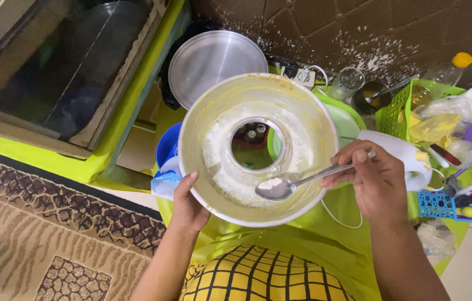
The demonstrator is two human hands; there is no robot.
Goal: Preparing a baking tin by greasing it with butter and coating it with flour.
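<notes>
Tilting toward the camera, a ring-shaped cake pan (258,147) gripped at its lower-left rim by the left hand (187,203), a spoon (280,187) of white flour pinched in the closed right hand (371,178) and held over the pan's floured inside, a white hand mixer (409,159) lying behind on the green surface (336,214).

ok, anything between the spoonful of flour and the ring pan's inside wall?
Nothing visible. The spoon in the right hand sits just over the floured inner wall of the ring pan, which the left hand grips by the rim.

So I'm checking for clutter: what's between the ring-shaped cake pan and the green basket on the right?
In the head view, a white hand mixer lies between the ring pan and the green basket, partly behind the right hand.
</notes>
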